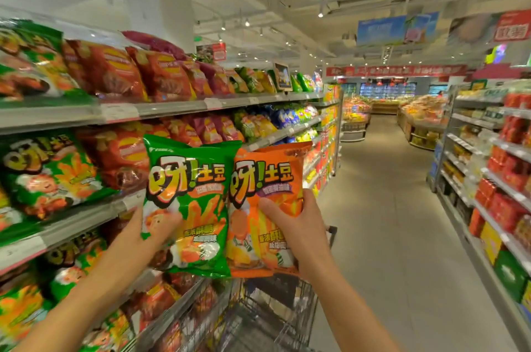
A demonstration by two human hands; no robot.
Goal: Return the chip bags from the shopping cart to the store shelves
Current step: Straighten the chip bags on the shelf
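Green foil fills my left hand (156, 229): I hold the green chip bag (189, 205) with my fingers curled behind its lower left edge and my thumb pressed across the front. My right hand (293, 225) clamps the orange chip bag (265, 208) the same way, thumb on the printed face and fingers wrapped round its right edge. Both bags stand upright, long axis vertical, top seams up, fronts facing me, and the green bag's right edge overlaps the orange one's left edge. Each front carries the big cartoon lettering "呀!土豆"; the smaller lines lower down are too blurred to read. I hold both bags above the shopping cart (258, 314), whose wire basket sits directly beneath them. Left of the cart run the store shelves (172, 105), stocked with matching green bags, red bags and others, with price tags along the shelf edges. Right of the cart the aisle floor (382, 208) stretches away, and beyond it stands another shelving unit (471, 179) of red and yellow boxes.
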